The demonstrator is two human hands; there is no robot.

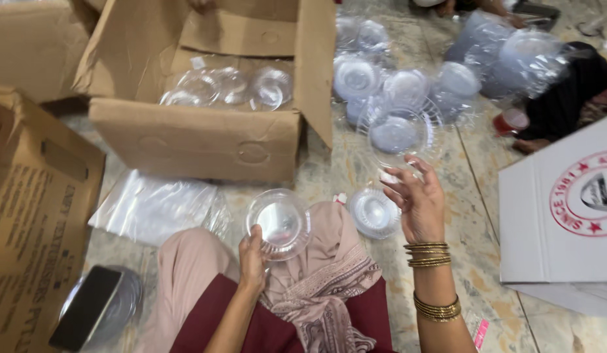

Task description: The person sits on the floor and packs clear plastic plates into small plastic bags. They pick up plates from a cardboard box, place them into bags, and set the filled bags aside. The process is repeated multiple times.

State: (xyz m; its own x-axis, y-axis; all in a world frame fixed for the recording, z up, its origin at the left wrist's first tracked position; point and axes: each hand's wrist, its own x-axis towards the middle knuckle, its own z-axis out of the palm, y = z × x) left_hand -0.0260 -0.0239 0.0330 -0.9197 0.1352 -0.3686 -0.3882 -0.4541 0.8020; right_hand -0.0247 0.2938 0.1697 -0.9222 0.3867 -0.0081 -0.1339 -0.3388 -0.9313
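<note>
Left hand point(252, 253) gripping clear bowl point(278, 223), right hand point(418, 199) open, empty, cardboard box point(192, 140) holding clear bowls point(228, 87)

I see a floor point(486, 196) of pale marbled stone tiles with thin dark joints, and the light on it is soft and even. An open brown cardboard box point(192, 140) stands at the top left, another brown carton point(35, 216) lies along the left edge, and a white carton point(552, 216) with a red round stamp sits at the right. No wall or window is in my view.
</note>
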